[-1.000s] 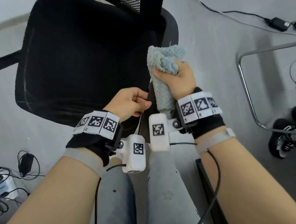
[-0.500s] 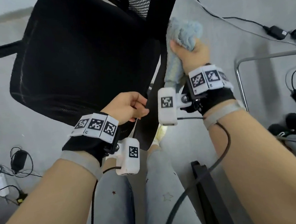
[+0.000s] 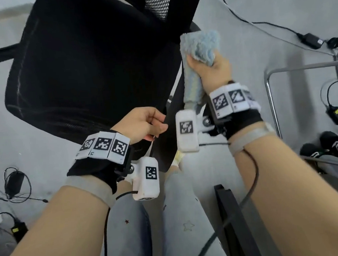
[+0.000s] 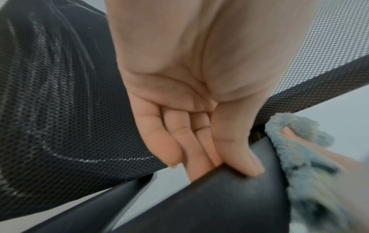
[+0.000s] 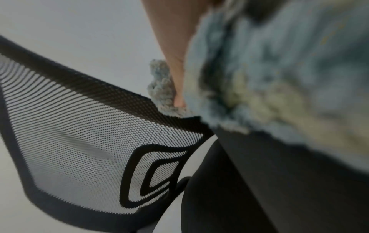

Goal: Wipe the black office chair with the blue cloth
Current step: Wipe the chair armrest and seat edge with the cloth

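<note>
Chair (image 3: 77, 74), black mesh: wiping underway. Right hand (image 3: 210, 72) clutches blue cloth (image 3: 198, 45) on armrest (image 4: 219, 197) at 1 o'clock; left hand (image 3: 142, 123) pinches armrest end. Seat apparently remaining.

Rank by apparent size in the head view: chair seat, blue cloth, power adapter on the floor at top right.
1. Chair seat, by far the largest.
2. Blue cloth.
3. Power adapter, smallest, though it lies farther from the camera.

Seat of the black office chair (image 3: 85, 73): woven mesh cloth, matt.
Black armrest (image 4: 219, 201): smooth plastic, slight sheen.
Blue cloth (image 3: 200, 46): fluffy, rough terry.
</note>
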`<state>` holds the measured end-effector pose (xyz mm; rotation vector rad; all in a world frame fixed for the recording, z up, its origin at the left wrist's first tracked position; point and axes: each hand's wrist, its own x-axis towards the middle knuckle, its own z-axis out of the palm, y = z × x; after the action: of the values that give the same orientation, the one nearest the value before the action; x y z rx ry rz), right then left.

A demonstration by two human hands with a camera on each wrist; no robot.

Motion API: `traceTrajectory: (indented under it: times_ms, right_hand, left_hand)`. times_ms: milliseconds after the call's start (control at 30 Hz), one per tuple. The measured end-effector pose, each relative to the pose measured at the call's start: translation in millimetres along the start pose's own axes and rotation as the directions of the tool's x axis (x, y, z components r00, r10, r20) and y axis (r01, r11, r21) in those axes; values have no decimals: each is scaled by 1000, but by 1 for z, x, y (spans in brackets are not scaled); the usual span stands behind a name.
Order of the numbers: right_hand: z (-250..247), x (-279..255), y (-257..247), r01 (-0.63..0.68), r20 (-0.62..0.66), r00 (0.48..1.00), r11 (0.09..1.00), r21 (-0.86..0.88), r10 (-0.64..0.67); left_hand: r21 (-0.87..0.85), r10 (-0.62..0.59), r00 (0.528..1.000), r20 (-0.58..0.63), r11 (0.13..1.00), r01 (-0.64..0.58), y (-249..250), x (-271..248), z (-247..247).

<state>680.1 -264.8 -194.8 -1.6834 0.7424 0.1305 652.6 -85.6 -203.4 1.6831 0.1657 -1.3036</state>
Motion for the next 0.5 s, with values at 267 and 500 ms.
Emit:
traceTrajectory:
  times_ms: [267, 500]
  right_hand:
    - [-7, -39, 24, -120, 87, 990, 986, 112, 110]
    - [-4, 21, -9, -39, 43, 998, 999, 31, 38]
  left_hand:
    - [44, -125, 987, 96, 992, 121, -21, -10, -12]
    - [33, -132, 988, 82, 991, 130, -30, -18, -15]
